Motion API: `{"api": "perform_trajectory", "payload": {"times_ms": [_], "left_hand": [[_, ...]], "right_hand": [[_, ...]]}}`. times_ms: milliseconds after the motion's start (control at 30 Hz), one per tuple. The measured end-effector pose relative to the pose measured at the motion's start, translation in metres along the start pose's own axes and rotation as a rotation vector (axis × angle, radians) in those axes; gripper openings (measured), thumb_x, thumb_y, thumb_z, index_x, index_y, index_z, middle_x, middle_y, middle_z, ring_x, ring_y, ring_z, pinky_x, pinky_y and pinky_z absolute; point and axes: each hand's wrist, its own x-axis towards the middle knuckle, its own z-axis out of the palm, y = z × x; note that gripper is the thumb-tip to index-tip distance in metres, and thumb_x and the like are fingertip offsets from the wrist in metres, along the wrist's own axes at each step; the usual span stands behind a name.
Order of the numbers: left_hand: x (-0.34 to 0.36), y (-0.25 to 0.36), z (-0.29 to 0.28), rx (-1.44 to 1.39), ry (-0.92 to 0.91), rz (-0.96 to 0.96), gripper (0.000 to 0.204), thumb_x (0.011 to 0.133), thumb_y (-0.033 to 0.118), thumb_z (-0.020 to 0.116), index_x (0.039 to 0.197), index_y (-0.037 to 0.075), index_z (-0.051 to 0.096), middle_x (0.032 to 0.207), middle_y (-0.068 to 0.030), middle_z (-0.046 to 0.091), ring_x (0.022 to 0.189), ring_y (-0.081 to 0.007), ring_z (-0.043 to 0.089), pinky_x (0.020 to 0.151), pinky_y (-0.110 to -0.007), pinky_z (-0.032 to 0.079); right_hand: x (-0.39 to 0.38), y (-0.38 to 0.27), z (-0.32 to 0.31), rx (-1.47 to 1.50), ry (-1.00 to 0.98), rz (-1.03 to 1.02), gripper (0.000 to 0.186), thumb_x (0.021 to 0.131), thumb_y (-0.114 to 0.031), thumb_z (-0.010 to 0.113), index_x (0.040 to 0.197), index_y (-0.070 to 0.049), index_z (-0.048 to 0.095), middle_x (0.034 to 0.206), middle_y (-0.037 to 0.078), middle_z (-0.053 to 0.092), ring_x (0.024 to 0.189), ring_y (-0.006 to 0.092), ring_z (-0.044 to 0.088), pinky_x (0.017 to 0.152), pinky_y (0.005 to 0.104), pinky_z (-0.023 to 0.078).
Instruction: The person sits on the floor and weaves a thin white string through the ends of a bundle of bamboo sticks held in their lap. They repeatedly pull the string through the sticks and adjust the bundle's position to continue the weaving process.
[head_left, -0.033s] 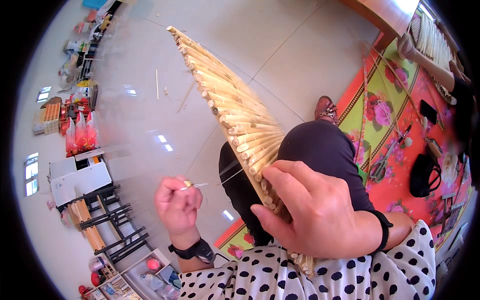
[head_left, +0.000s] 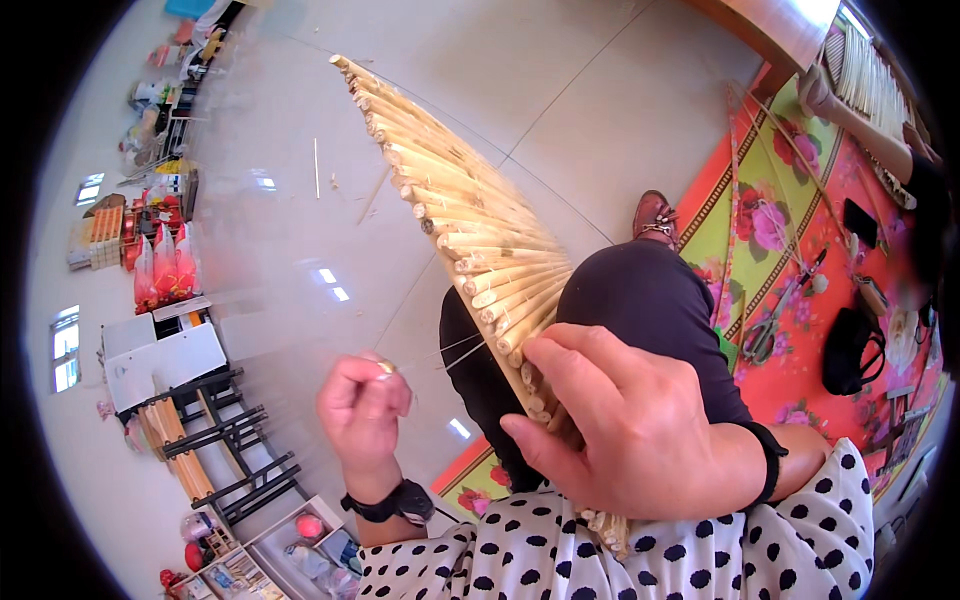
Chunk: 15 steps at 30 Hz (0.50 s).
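A mat of pale round stalks (head_left: 480, 225), bound side by side, slants across my lap, its cut ends toward the left and its tip pointing up and away. My right hand (head_left: 625, 420) grips its near part, thumb on the cut-end side and fingers over the top. Left of the mat, my left hand (head_left: 368, 405) is closed in a pinch, apart from the stalks. A thin pale thread (head_left: 465, 352) runs from the stalks' edge toward it. A gold-coloured ring-like band (head_left: 386, 367) shows at its fingers. What lies inside the pinch is mostly hidden.
On the flowered red mat (head_left: 790, 410) to the right lie scissors (head_left: 762, 335), a black bag (head_left: 852, 350) and a phone-like black object (head_left: 859, 222). Another person's arm (head_left: 865, 135) reaches in there. Folded black-framed furniture (head_left: 225, 440) stands left. A wooden table (head_left: 745, 35) is at the far right.
My left hand has turned slightly and shifted a little right; the thread end beside its fingers no longer shows. The right hand keeps its grip on the stalk mat.
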Motion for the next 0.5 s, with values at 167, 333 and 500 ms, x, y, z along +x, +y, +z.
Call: {"api": "perform_trajectory", "payload": {"times_ms": [167,333,500], "left_hand": [[-0.005,0.002,0.029,0.627,0.094,0.118,0.004,0.086,-0.005,0.067,0.086,-0.003,0.063,0.075,-0.0043,0.058,0.062,-0.0081,0.051,0.055,-0.021,0.039],[0.005,0.011,0.045,1.044,-0.042,0.31,0.008,0.08,0.0,0.074,0.082,0.0,0.066,0.07,-0.0062,0.055,0.054,-0.0141,0.05,0.05,-0.025,0.037],[0.009,0.008,0.035,0.952,-0.19,0.316,0.016,0.078,0.005,0.076,0.07,0.002,0.062,0.064,-0.0067,0.05,0.049,-0.0186,0.048,0.045,-0.029,0.035]], "right_hand": [[0.004,-0.001,-0.002,0.035,-0.045,0.016,0.053,0.071,-0.016,0.08,0.114,0.008,0.059,0.107,0.021,0.063,0.078,0.0301,0.068,0.061,0.0333,0.057],[0.008,-0.004,-0.003,0.002,-0.095,0.078,0.06,0.072,-0.018,0.08,0.119,0.009,0.056,0.11,0.021,0.063,0.08,0.03,0.068,0.063,0.0335,0.057],[0.022,-0.017,-0.006,-0.163,-0.264,0.2,0.057,0.075,-0.022,0.078,0.119,0.008,0.057,0.099,0.018,0.064,0.07,0.0292,0.067,0.057,0.034,0.055]]}}
